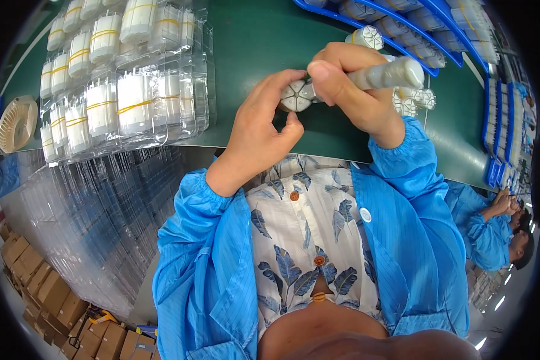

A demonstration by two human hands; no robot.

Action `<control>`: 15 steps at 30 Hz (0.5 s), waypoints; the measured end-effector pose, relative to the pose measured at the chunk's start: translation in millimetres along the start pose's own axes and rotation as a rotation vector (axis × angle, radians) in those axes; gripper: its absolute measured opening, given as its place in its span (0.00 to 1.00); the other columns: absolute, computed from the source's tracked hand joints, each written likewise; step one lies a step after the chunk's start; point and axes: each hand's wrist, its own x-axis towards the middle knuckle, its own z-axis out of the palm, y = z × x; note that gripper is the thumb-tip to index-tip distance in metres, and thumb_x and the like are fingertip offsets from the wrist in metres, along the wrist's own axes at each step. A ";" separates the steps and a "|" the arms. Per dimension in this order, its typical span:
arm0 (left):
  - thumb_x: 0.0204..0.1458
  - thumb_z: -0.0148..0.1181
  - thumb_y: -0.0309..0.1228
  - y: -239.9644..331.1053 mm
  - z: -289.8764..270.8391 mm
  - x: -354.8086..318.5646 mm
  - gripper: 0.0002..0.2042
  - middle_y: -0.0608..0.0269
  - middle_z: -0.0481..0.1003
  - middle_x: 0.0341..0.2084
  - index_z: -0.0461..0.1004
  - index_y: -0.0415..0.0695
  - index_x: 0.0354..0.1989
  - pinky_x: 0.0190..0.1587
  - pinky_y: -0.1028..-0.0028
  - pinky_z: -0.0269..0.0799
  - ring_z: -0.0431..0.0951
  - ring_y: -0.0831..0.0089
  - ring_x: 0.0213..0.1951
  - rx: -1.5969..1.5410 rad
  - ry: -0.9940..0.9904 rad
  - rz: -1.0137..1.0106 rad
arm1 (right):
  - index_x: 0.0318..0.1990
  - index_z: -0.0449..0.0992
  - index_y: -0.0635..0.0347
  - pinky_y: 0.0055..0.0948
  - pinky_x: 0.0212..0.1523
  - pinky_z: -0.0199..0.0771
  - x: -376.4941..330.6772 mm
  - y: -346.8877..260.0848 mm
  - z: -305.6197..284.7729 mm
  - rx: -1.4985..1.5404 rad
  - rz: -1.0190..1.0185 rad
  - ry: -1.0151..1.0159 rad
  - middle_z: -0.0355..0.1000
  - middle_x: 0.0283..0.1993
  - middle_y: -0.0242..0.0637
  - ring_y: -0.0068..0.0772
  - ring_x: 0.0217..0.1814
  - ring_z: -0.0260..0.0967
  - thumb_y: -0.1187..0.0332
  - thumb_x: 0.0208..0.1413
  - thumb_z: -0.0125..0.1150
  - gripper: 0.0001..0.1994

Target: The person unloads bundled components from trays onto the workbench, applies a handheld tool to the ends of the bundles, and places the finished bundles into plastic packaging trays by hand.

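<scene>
My left hand (255,123) curves its thumb and fingers round a white cylindrical piece (296,96), whose round end is divided into wedge-shaped segments. In my right hand (357,90) is a whitish squeeze bottle (396,74) with a rounded end, lying across the palm. Its narrow tip points left at the rim of the piece, partly hidden by the thumb and fingers; whether it touches cannot be made out. Just right of my right hand lie more segmented white cylinders (407,102). Another one (366,38) rests beyond the hand, by a blue tray.
Clear plastic trays (205,90) at the left hold several white cylinders tied with yellow rubber bands. Blue trays (396,42) with similar pieces stand at the far right. A round tan ribbed dish (18,124) sits at the table's left end. Another person (492,234) works at the right.
</scene>
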 end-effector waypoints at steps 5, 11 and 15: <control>0.49 0.60 0.19 -10.5 -3.3 -2.3 0.25 0.52 0.74 0.51 0.68 0.39 0.58 0.53 0.69 0.72 0.77 0.62 0.49 -0.224 -0.083 -0.087 | 0.21 0.68 0.61 0.23 0.20 0.55 -6.8 -5.9 -3.3 0.091 0.041 0.061 0.62 0.18 0.27 0.15 0.21 0.58 0.70 0.61 0.61 0.15; 0.57 0.62 0.29 -6.9 -19.8 -0.2 0.25 0.46 0.74 0.53 0.65 0.31 0.61 0.58 0.64 0.73 0.77 0.63 0.53 -0.993 -0.103 -0.467 | 0.26 0.70 0.61 0.19 0.24 0.61 -38.5 -21.6 -20.1 0.146 0.007 0.146 0.67 0.22 0.27 0.15 0.22 0.63 0.71 0.59 0.61 0.10; 0.59 0.61 0.33 4.1 -20.8 -0.6 0.25 0.49 0.75 0.52 0.66 0.31 0.60 0.56 0.65 0.75 0.78 0.64 0.51 -1.048 -0.112 -0.477 | 0.33 0.73 0.60 0.19 0.24 0.59 -56.1 -13.8 1.2 0.027 0.289 0.089 0.68 0.22 0.22 0.13 0.25 0.64 0.70 0.57 0.64 0.06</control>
